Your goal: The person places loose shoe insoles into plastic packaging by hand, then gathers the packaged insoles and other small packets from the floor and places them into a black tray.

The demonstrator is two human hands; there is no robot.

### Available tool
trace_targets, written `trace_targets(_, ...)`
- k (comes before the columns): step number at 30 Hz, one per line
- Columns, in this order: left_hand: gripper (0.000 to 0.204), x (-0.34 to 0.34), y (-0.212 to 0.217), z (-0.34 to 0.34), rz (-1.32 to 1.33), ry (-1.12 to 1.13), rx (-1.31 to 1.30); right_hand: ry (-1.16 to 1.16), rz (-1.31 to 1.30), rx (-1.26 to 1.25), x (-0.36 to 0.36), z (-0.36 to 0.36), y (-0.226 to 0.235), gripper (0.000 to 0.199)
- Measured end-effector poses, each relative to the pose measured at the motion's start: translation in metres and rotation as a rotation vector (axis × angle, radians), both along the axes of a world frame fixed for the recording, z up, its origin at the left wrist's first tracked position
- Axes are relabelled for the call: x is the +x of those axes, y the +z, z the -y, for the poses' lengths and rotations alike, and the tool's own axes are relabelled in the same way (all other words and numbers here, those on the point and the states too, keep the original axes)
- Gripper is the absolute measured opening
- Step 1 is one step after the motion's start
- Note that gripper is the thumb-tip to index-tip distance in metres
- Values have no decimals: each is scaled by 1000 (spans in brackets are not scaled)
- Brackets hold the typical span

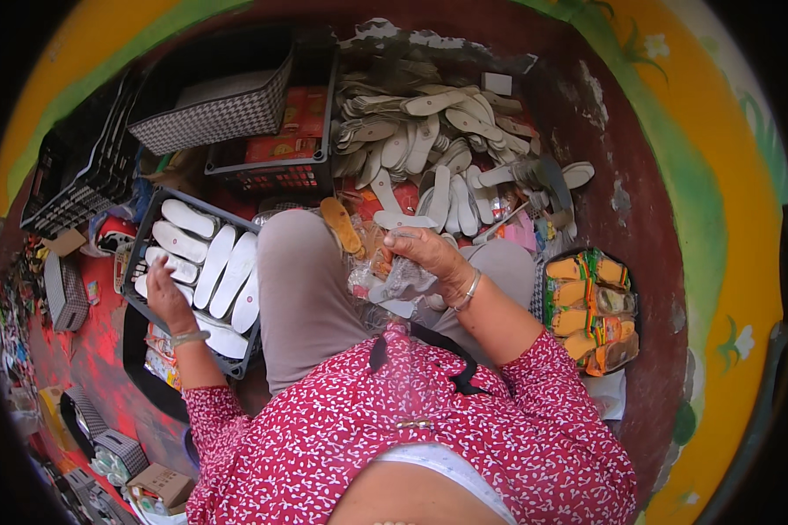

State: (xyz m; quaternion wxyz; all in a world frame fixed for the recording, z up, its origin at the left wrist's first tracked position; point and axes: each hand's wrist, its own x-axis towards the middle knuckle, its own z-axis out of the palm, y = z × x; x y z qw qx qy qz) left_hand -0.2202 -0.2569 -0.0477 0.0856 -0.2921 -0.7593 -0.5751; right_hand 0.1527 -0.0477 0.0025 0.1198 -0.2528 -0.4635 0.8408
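Note:
Above the left side of a dark crate [252, 350] is my left hand [168, 297], its fingers pointing up and apart, with nothing seen in them. White insoles [234, 273] lie in rows inside that crate. Between my knees, my right hand [433, 258] is closed on a crumpled clear plastic bag [407, 282]. The bag's contents are too blurred to make out. An orange-brown insole [341, 225] lies just beyond, beside my left knee, with more clear plastic around it.
A heap of loose pale insoles [425, 131] spreads across the floor ahead. Behind the crate stand a black basket [267, 175] with red boxes and a checked bin [210, 118]. At my right, a tray holds packed yellow-orange insoles [572, 295]. A painted wall [657, 166] curves around the right side.

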Motion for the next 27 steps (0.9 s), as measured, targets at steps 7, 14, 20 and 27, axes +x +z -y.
trace_targets(7,24,162,103,-187,356,-934,87,-189,32,71,49,-36,14,44)
trace_targets(14,48,254,62,-264,1210,-1231,-21,-222,-193,-96,40,-86,48,60)
trace_targets(20,24,228,61,-283,1508,-884,16,91,136,125,64,-178,0,45)
trace_targets(27,27,240,97,-283,1640,-943,-100,91,811,688,93,-343,-211,53)
